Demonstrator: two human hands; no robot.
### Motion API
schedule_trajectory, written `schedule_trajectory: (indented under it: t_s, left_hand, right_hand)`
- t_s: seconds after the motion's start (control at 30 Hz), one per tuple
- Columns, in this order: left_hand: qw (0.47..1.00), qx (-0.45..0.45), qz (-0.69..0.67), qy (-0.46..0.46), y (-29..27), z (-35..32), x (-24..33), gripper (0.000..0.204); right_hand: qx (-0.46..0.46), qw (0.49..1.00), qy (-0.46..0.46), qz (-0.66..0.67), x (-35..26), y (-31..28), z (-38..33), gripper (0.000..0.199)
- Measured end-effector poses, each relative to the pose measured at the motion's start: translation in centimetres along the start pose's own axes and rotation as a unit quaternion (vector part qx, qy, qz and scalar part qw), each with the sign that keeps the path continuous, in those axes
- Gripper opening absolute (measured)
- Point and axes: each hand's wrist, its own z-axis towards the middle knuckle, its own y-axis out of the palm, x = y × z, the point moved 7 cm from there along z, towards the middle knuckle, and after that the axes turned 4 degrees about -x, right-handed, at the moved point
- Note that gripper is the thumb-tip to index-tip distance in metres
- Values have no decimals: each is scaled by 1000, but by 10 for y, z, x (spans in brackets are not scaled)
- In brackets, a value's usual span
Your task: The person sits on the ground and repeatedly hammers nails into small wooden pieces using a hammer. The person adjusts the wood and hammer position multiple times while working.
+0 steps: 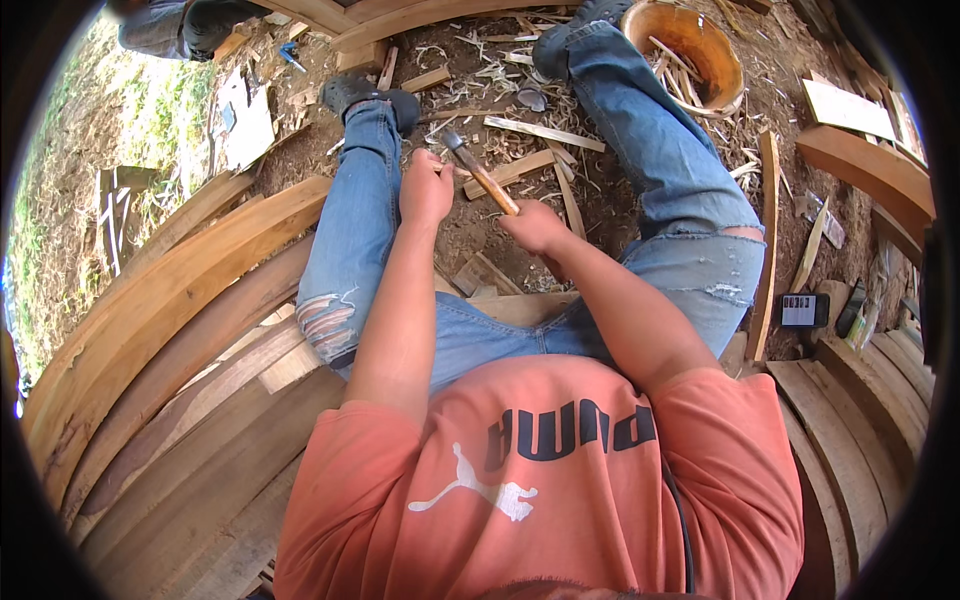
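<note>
My right hand (537, 227) is wrapped round the wooden handle of a hammer (487, 181). The hammer slants up and to the left, its metal head close to my left hand. Between my knees, my left hand (427, 188) is closed, thumb side towards the hammer. A small pale sliver shows at its fingertips, too small to name. Below both hands, wood offcuts (512, 172) and curly shavings lie on the dirt ground.
A round wooden tub (722, 60) with sticks in it stands beyond my right leg. Curved planks (190, 265) are stacked at left, more boards (830, 430) at right. A phone (802, 310) lies at right. A blue-handled tool (291, 56) and another person's leg (165, 30) are far left.
</note>
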Motion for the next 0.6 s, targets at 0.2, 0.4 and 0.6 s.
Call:
schedule_trajectory:
  t_s: [0.2, 0.4, 0.6]
  left_hand:
    - [1000, 1, 2, 15, -3, -1, 0, 28]
    - [1000, -1, 12, 11, -2, 0, 6, 28]
    - [999, 1, -44, -11, 0, -6, -14, 27]
  right_hand:
    - [-16, 997, 71, 1, 15, -7, -1, 33]
    - [-12, 999, 48, 2, 2, -4, -2, 36]
    - [16, 988, 139, 64, 38, -19, 9, 31]
